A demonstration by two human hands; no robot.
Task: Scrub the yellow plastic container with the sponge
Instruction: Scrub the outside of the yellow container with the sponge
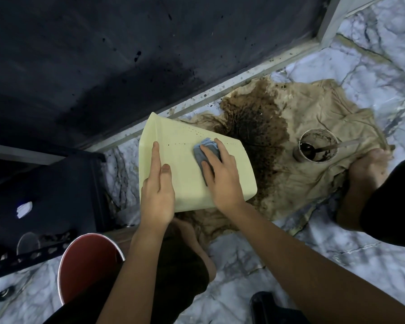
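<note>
Yellow plastic container point(192, 183), braced flat-palmed by the left hand point(158, 183), may skid as the right hand point(222, 176) presses the sponge point(202, 152) beneath its fingers.

This looks like the floor of a home, at the foot of a doorway or a large dark panel, used as a makeshift washing spot. The floor point(337, 253) is glossy white tile with grey marble veining. A pale metal threshold rail point(220, 90), spattered with dark specks, runs along the far edge of the floor, and the dark panel point(126, 54) rises just beyond it. On the floor beside the rail lies a stained tan cloth point(313, 127), with a grimy cup point(317, 148) standing on it. A red bucket point(87, 267) stands on the floor nearer the person, left of the cloth.
</note>
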